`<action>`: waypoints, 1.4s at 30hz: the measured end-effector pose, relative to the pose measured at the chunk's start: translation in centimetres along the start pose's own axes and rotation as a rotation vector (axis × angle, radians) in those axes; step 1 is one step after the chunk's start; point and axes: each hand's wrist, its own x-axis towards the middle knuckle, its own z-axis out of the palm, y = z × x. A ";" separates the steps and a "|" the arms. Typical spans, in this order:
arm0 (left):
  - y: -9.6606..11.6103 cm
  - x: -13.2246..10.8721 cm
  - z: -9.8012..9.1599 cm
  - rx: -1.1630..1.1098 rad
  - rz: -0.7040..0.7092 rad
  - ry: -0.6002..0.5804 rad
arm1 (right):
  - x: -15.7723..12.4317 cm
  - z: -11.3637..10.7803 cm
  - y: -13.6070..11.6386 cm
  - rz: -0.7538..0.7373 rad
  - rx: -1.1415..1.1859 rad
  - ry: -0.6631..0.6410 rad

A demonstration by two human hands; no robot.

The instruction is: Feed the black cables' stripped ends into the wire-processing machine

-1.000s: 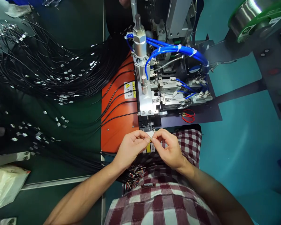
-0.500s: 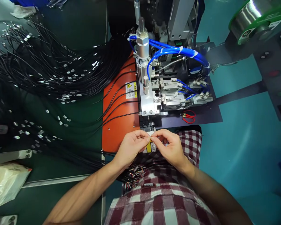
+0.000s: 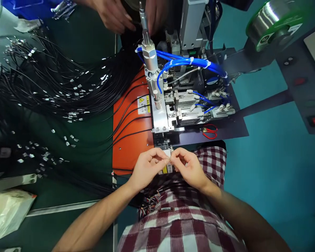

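The left hand (image 3: pixel 146 169) and the right hand (image 3: pixel 187 169) are side by side, near the middle of the frame and a bit low; on each, thumb and pointing finger are pinched closed; what they grip, if anything, is too small to tell. A white and yellow sticker (image 3: pixel 167 169) shows under the tips; the metal machine (image 3: pixel 159 120) stands just above them in the frame; black cables (image 3: pixel 94 87) run from the left of the frame, over an orange board (image 3: pixel 128 159), to the machine's edge. The step in hand looks like tiny fingertip work; the next move seems to call for a steady pinch on the left and a gentle one on the right. Loose wire ends (image 3: pixel 146 208) poke out at lower middle; red cutters (image 3: pixel 205 130) lie right of center, untouched.
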 end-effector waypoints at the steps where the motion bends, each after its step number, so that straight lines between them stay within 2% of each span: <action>1: 0.1 0.2 -0.1 -0.070 -0.098 -0.022 | 0.0 0.0 0.1 -0.056 -0.091 0.043; 2: 0.2 0.4 -0.2 -0.095 -0.142 -0.029 | 0.0 0.0 0.3 -0.094 -0.161 0.076; 3: 0.2 0.6 -0.3 -0.070 -0.123 -0.027 | 0.1 0.0 0.5 -0.102 -0.189 0.088; 6: 0.1 0.8 -0.9 0.219 0.157 -0.010 | 0.9 -0.1 1.1 0.021 -0.045 0.046; 8: 0.1 1.2 -1.2 0.403 0.279 0.008 | 1.8 -0.4 1.5 0.086 0.043 0.040; 11: 0.1 2.1 -1.8 0.572 0.299 0.073 | 3.1 -1.1 2.1 0.091 0.007 0.070; 13: -0.1 2.7 -2.3 0.667 0.360 0.077 | 3.8 -1.4 2.4 0.090 -0.032 0.080; 19: -1.4 3.4 -3.3 0.853 0.536 -0.027 | 4.8 -1.6 3.2 0.121 -0.025 0.082; 24: -1.7 3.2 -3.4 0.963 0.533 -0.026 | 5.0 -1.6 3.3 0.128 -0.048 0.084; 31: -1.6 3.1 -3.1 0.941 0.457 -0.009 | 4.8 -1.6 3.5 0.141 -0.104 0.087; 42: -1.7 3.2 -3.0 0.885 0.500 0.016 | 4.8 -1.5 3.5 0.148 -0.112 0.097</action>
